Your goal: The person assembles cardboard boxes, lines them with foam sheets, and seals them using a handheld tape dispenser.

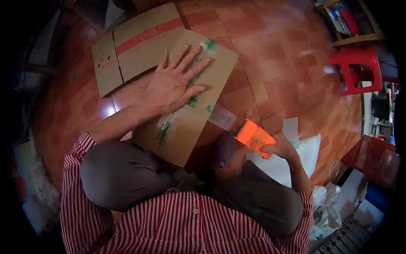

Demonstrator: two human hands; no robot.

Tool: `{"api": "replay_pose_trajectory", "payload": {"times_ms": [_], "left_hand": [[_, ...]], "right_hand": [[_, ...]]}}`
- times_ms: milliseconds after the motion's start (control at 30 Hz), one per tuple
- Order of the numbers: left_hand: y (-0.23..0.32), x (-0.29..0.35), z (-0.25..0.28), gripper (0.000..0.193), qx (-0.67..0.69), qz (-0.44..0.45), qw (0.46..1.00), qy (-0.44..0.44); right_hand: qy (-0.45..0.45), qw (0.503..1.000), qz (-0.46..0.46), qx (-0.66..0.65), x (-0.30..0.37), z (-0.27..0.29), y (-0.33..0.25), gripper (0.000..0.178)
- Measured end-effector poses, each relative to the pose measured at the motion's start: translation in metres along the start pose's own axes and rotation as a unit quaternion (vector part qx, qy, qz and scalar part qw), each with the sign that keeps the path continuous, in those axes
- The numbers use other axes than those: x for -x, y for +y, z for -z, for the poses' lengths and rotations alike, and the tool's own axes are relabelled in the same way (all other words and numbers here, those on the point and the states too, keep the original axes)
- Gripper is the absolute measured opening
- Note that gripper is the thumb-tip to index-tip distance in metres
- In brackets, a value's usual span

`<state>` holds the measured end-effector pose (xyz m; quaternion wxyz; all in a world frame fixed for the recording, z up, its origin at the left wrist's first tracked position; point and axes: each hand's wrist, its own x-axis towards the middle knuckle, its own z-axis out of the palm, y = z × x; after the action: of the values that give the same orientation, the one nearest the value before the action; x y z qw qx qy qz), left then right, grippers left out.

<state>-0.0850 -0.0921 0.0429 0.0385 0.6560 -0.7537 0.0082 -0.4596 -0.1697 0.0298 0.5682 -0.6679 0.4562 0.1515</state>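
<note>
My left hand point(173, 82) lies flat with fingers spread on a brown cardboard box point(226, 59) that has green print on its face. The box stands between my knees, tilted to the right. To the right of it, my right hand point(283, 148) is closed around the near end of a bright orange block-shaped object point(255, 137). A dark edge shows at its far end, but its exact kind is unclear. It is held above the floor, apart from the box.
A larger cardboard piece with a red band point(148, 38) lies beyond the box. White sheets point(311, 152) lie by my right knee. A red plastic stool point(359, 70) stands at the far right, and plastic bags point(325, 211) lie at the lower right.
</note>
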Motion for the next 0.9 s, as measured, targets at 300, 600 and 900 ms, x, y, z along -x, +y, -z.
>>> {"api": "replay_pose_trajectory", "payload": {"times_ms": [300, 600, 900], "left_hand": [[-0.004, -0.005, -0.007, 0.065, 0.008, 0.006, 1.000, -0.022], [-0.002, -0.004, -0.002, 0.065, 0.019, 0.013, 0.999, -0.027], [0.007, -0.010, -0.006, 0.066, 0.035, 0.025, 0.999, -0.013]], "right_hand": [[0.045, 0.999, -0.018, 0.024, -0.011, -0.019, 0.027, 0.051], [0.006, 0.991, -0.016, 0.136, -0.111, -0.056, -0.029, 0.055], [0.139, 0.893, 0.074, 0.421, -0.123, -0.111, -0.034, 0.016]]}}
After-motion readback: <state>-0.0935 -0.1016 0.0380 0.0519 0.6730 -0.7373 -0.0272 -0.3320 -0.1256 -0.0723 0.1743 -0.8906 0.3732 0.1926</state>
